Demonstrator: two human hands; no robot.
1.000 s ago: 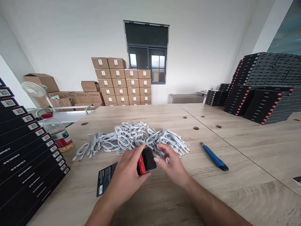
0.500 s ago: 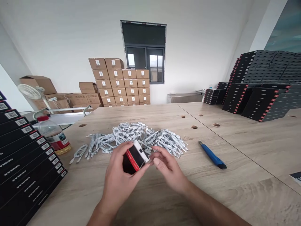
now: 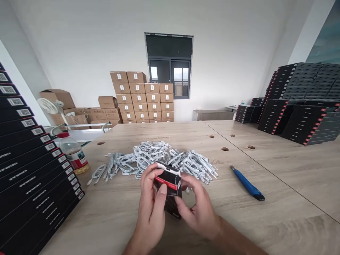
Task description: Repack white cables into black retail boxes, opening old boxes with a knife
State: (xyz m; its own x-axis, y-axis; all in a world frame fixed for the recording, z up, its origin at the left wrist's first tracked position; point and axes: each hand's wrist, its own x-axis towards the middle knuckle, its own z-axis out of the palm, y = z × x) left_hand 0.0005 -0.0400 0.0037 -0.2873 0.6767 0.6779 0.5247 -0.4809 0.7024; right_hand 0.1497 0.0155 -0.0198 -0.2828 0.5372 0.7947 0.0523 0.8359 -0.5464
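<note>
Roughly at the middle of the near edge of the pale wooden bench (image 3: 278,177), both bare hands are clamped on a small black cardboard box with a red band (image 3: 170,187). The left hand (image 3: 152,209) wraps its left side with the thumb laid across the front face; the right hand (image 3: 198,209) pinches its right side and lower end with fingers and thumb. The box is held just above the bench top, its long axis running near to far, the red-banded end with a white label pointing away from the person and tipped upward.

Just beyond the box lies a heap of coiled white cables (image 3: 159,161), spreading left and right across the bench's middle. A blue utility knife (image 3: 248,184) lies to the right of the hands, well apart from them, aslant. Along the left edge a leaning row of flat black boxes with white labels (image 3: 34,177) hems that side in, with a clear plastic bottle with a red cap (image 3: 71,152) behind it. At the far right corner stand stacks of black boxes with red ends (image 3: 300,106). Bare wood lies open to the right of the knife and along the near edge on both sides of the hands.
</note>
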